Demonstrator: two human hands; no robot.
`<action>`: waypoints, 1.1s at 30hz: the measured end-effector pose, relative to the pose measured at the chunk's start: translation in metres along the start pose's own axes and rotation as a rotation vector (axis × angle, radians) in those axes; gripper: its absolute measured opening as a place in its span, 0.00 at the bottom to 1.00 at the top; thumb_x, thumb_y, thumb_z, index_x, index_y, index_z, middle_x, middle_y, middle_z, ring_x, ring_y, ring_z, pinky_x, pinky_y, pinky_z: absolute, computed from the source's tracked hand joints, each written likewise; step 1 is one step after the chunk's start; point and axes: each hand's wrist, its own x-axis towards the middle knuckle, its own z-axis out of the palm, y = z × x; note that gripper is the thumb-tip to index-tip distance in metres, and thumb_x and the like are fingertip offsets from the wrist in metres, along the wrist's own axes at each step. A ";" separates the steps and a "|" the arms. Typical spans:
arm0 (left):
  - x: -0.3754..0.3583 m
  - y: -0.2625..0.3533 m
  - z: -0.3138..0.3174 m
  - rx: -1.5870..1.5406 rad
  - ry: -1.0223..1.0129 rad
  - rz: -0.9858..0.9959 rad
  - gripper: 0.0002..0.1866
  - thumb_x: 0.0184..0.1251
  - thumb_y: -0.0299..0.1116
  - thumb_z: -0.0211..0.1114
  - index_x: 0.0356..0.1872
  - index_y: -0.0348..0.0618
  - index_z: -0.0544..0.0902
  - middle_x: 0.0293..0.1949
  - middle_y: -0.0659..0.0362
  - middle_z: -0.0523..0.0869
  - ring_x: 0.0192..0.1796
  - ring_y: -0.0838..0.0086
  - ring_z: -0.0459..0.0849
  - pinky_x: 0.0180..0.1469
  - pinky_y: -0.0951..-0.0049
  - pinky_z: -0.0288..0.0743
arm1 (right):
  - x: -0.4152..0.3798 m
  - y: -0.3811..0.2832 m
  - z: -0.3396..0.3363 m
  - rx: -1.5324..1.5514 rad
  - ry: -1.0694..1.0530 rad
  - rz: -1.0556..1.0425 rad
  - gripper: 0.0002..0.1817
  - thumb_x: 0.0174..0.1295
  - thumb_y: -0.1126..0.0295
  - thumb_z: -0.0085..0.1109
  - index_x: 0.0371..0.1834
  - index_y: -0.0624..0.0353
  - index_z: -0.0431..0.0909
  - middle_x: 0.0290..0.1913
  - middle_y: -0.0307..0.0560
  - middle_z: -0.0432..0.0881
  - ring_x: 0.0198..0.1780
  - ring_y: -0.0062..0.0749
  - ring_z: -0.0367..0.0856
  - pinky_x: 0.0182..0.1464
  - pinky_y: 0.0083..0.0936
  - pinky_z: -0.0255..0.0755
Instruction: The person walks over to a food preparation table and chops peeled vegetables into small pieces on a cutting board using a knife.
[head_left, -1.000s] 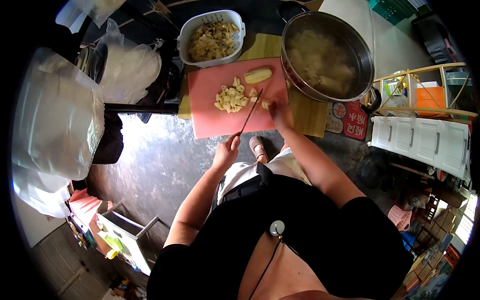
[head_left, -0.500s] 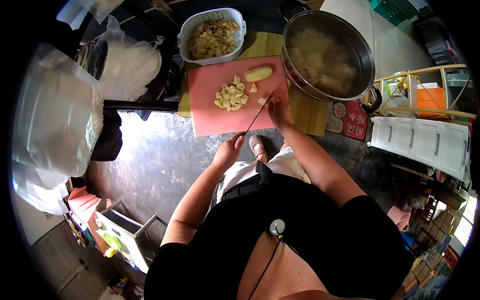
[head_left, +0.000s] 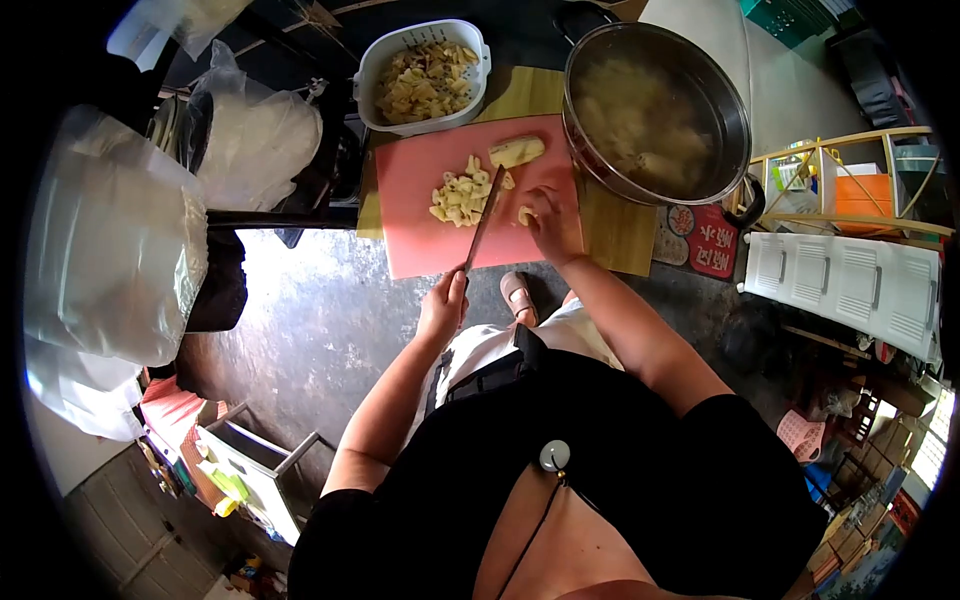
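Note:
My left hand (head_left: 443, 303) is closed round the handle of a knife (head_left: 484, 222), whose blade points up and away over the pink cutting board (head_left: 420, 245). The blade tip is beside a small cut piece, near a peeled pale-yellow length of food (head_left: 517, 151). To the left of the blade is a pile of cut chunks (head_left: 463, 196). My right hand (head_left: 550, 225) is on the right part of the board, its fingers bent round a small pale piece (head_left: 526, 215).
A white basket (head_left: 364, 88) of cut pieces stands behind the board at the left. A large metal pot (head_left: 742, 150) with cloudy liquid and chunks is at the right. Plastic bags (head_left: 120, 240) hang at far left. White drawers (head_left: 840, 285) stand at right.
The knife has swung left, away from my right hand, toward the pile. My left hand has shifted slightly left and nearer my body. My right hand has moved slightly nearer me.

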 end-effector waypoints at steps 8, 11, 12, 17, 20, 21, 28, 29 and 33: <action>-0.001 -0.014 0.001 -0.191 -0.085 -0.010 0.23 0.72 0.53 0.42 0.45 0.41 0.71 0.15 0.66 0.67 0.15 0.83 0.64 0.17 0.80 0.61 | 0.007 0.008 0.033 0.050 -0.120 -0.036 0.16 0.53 0.73 0.55 0.47 0.52 0.74 0.54 0.45 0.72 0.53 0.44 0.70 0.57 0.35 0.65; -0.003 -0.005 -0.003 -0.152 -0.046 -0.078 0.23 0.72 0.52 0.42 0.45 0.40 0.71 0.16 0.66 0.67 0.15 0.83 0.64 0.17 0.80 0.60 | 0.005 0.000 0.014 0.024 -0.082 -0.012 0.15 0.54 0.71 0.54 0.47 0.51 0.74 0.54 0.43 0.72 0.56 0.43 0.68 0.57 0.37 0.64; -0.003 -0.007 -0.003 -0.169 -0.060 -0.075 0.23 0.72 0.52 0.42 0.46 0.40 0.71 0.16 0.66 0.67 0.15 0.83 0.64 0.17 0.80 0.60 | 0.005 -0.003 0.008 -0.003 -0.063 -0.007 0.15 0.55 0.70 0.53 0.47 0.51 0.74 0.55 0.42 0.72 0.58 0.43 0.67 0.57 0.38 0.64; -0.002 -0.020 0.000 -0.102 -0.076 -0.039 0.23 0.72 0.50 0.44 0.50 0.40 0.72 0.16 0.66 0.68 0.14 0.83 0.64 0.16 0.80 0.60 | 0.004 -0.004 0.005 -0.004 -0.157 0.027 0.13 0.53 0.70 0.56 0.43 0.54 0.74 0.47 0.49 0.74 0.53 0.47 0.70 0.54 0.38 0.66; 0.005 -0.020 0.003 0.071 -0.099 -0.049 0.23 0.73 0.48 0.44 0.53 0.40 0.73 0.15 0.66 0.68 0.14 0.83 0.64 0.16 0.79 0.60 | -0.004 0.004 0.000 0.068 -0.194 0.123 0.12 0.52 0.72 0.57 0.41 0.56 0.73 0.43 0.52 0.75 0.49 0.49 0.72 0.51 0.38 0.68; 0.001 -0.012 0.004 0.095 -0.089 -0.013 0.23 0.73 0.46 0.44 0.57 0.40 0.72 0.14 0.66 0.68 0.14 0.83 0.64 0.17 0.79 0.60 | -0.007 0.008 0.001 0.096 -0.193 0.132 0.12 0.51 0.72 0.58 0.40 0.57 0.73 0.41 0.52 0.75 0.47 0.49 0.73 0.50 0.39 0.68; 0.015 -0.022 0.021 0.220 -0.139 -0.080 0.22 0.70 0.47 0.47 0.55 0.45 0.75 0.17 0.56 0.77 0.21 0.69 0.78 0.29 0.68 0.72 | -0.022 0.015 0.017 0.121 -0.022 0.169 0.11 0.50 0.75 0.60 0.38 0.57 0.74 0.37 0.48 0.75 0.39 0.44 0.77 0.42 0.36 0.72; 0.017 -0.028 0.025 0.165 -0.137 -0.069 0.23 0.72 0.49 0.45 0.54 0.41 0.74 0.15 0.66 0.68 0.14 0.82 0.65 0.17 0.78 0.62 | -0.025 0.020 0.025 0.131 0.000 0.167 0.10 0.50 0.77 0.59 0.37 0.57 0.74 0.36 0.48 0.75 0.37 0.43 0.77 0.40 0.35 0.73; 0.022 -0.039 0.023 0.085 -0.149 -0.071 0.25 0.70 0.51 0.48 0.56 0.42 0.74 0.16 0.62 0.73 0.16 0.79 0.71 0.20 0.75 0.66 | -0.026 0.030 0.041 0.290 0.034 0.286 0.09 0.48 0.81 0.57 0.34 0.59 0.74 0.34 0.49 0.75 0.33 0.40 0.78 0.36 0.31 0.74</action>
